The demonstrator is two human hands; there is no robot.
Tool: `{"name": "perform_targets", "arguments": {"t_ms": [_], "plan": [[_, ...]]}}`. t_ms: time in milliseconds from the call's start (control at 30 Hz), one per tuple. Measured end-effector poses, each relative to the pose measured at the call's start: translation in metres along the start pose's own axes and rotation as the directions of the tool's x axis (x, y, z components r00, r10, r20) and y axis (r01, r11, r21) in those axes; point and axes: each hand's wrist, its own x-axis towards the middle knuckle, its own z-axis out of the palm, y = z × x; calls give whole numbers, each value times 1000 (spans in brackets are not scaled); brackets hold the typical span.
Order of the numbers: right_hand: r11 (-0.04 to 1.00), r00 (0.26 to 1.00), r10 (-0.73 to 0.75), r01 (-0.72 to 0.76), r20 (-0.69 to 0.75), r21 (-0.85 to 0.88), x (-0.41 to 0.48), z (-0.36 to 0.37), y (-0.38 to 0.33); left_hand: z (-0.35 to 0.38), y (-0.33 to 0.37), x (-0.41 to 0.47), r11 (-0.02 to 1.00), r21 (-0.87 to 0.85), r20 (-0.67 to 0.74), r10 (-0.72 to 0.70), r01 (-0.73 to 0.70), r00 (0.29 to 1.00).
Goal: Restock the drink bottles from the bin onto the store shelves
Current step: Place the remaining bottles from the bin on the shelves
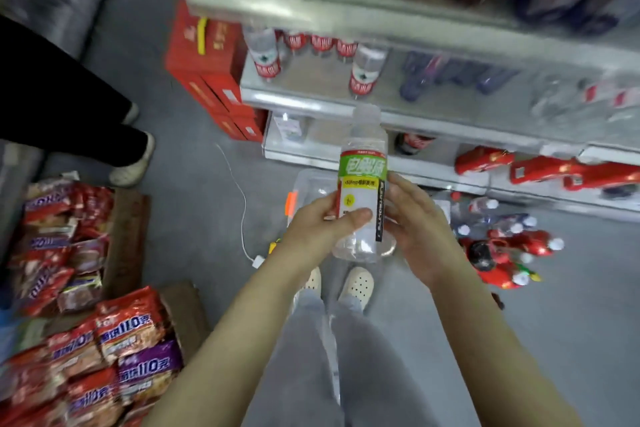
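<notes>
bottle (362, 180) with a green and yellow label and clear contents stands nearly upright in our grasp, held in the air in front of the shelves (346, 104), its pale cap level in view with the edge of the middle shelf. our left hand (318, 222) grips its lower half, thumb curled across the front of the label and fingers wrapped behind. our right hand (419, 229) lies flat against the bottle's right side, fingers straight and close together, not curled round it. just behind and below the bottle a clear plastic bin (308, 184) sits on the grey floor (194, 135) at the foot of the shelves, an orange tag (291, 201) on its left wall. right of the bin a heap of bottles (502, 239) with white caps, some wrapped in red, lies on the floor. on the middle shelf, water bottles (266, 52) with red labels stand in a row. red cartons (204, 55) are stacked at the shelves' left end. a white cable (239, 198) trails over the floor. snack packets (104, 340) are piled at lower left, and another person's dark-trousered legs (69, 114) stand beside them.
</notes>
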Motion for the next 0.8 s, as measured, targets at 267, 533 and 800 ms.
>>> {"name": "perform_targets", "arguments": {"t_ms": [267,533,800], "plan": [[958,958,-285,285,28,34,-76,17,-107,42,90,-78,936,123,44,326,-329,944],[834,820,-551,540,154,115,-130,22,-209,72,179,-132,763,207,122,602,-613,789],[697,661,-700,715,271,56,-175,38,-298,86,253,-182,537,289,156,790,-793,592]]}}
